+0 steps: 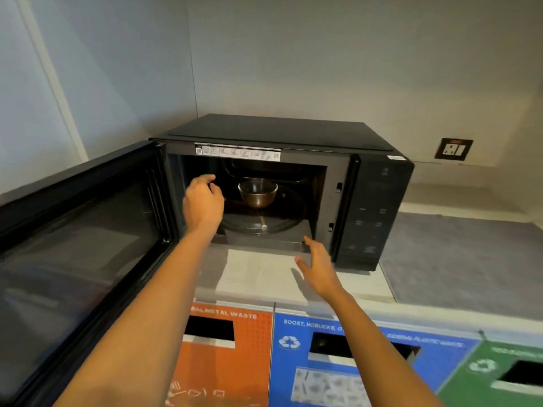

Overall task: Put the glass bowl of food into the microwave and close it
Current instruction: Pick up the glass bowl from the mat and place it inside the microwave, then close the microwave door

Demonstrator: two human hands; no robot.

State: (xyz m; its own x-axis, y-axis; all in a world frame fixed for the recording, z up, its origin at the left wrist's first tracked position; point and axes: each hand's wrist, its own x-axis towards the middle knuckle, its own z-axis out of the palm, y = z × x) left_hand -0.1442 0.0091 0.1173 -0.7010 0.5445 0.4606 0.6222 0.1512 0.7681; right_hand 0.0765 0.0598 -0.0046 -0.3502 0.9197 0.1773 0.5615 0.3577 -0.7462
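Glass bowl (258,191) inside microwave (376,207); door (76,230) open; hands empty.

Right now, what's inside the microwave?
A glass bowl sits on the round glass tray, apart from both hands. The left hand covers the cavity's left side. The bowl's contents are unclear.

A shared pantry room was shown: a microwave (282,189) was set above labelled waste bins (293,356), beside a wall socket (454,149).

We see soft, even indoor light, dim inside the microwave (282,183) cavity. Straight lines bow toward the edges, the right hand (318,265) looks slightly motion-blurred, and faint glare perhaps sheens the open door (82,230).
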